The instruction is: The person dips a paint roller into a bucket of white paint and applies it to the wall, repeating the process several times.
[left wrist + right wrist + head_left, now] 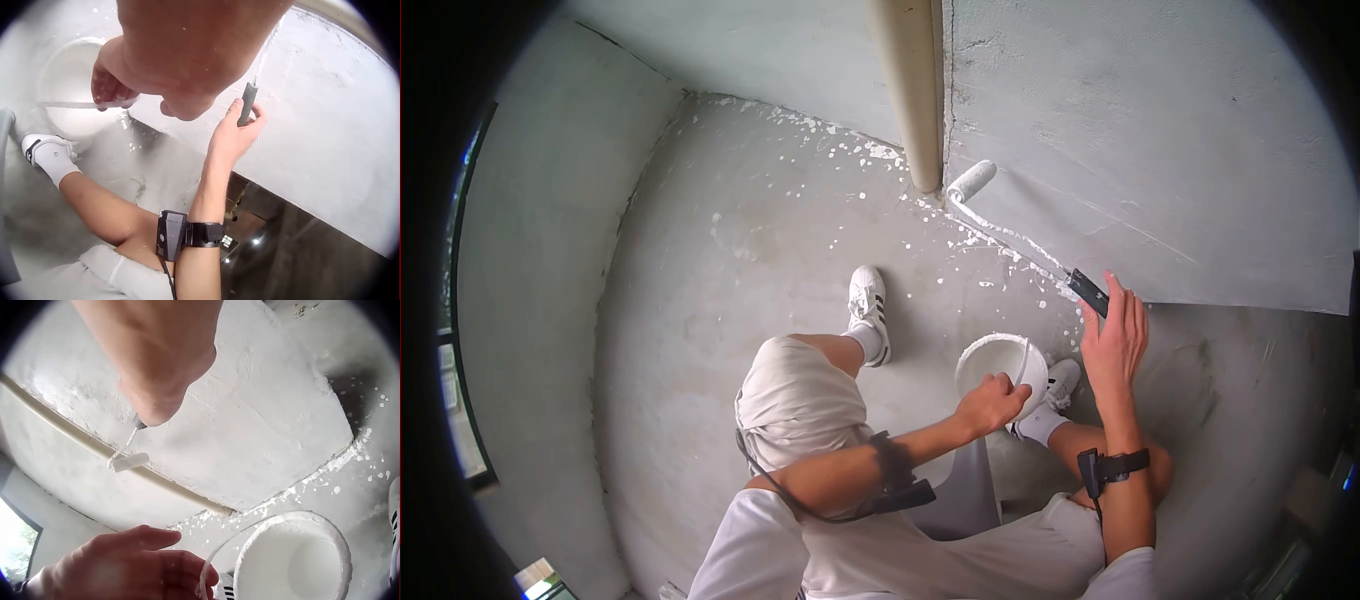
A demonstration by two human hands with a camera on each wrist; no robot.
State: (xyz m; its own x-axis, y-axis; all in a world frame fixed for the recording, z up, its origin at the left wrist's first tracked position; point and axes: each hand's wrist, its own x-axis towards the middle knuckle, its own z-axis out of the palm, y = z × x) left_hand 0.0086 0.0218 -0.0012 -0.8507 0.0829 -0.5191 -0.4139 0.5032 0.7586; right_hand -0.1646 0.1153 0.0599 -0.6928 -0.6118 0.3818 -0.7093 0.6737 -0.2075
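Near, left hand point(990, 405) is gripping the thin whitish handle point(69, 105) of a round white bucket point(985, 362), fingers curling round it; bucket is showing white paint inside, sitting just beside a white, black-striped sneaker point(1062, 380). To the right and farther, right hand point(1115, 325) is holding the black grip point(1090, 293) of a paint roller, thumb and fingers clamping on it. Farther, its white cylindrical sleeve point(972, 182) is pointing left, near a beige round pipe point(910, 100); can't tell if it's touching the pale grey wall point(1150, 150). White paint spatters point(880, 150) are dotting the grey floor point(700, 260) along the far edge.
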